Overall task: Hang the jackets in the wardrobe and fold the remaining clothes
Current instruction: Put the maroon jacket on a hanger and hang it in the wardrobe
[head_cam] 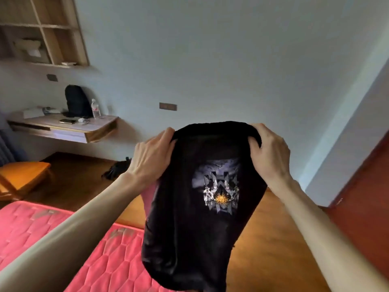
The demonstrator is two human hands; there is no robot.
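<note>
A black T-shirt [189, 224] with a white, purple and gold print on it hangs in the air in front of me, over the corner of a pink quilted mattress [52, 224]. My left hand [152, 158] grips its top edge on the left, fingers curled into the cloth. At the top right corner my right hand [268, 151] grips a bunched part of the fabric. The shirt's lower end droops down to the bottom of the view. No wardrobe or jacket is in sight.
A wall-mounted wooden desk [101, 128] at the left carries a black backpack [75, 102], a water bottle [95, 108] and small items. Below it stand an orange chair [23, 175] and a dark bundle [116, 170] on the wooden floor. Wall shelves [63, 28] hang above; a reddish door [368, 186] is at right.
</note>
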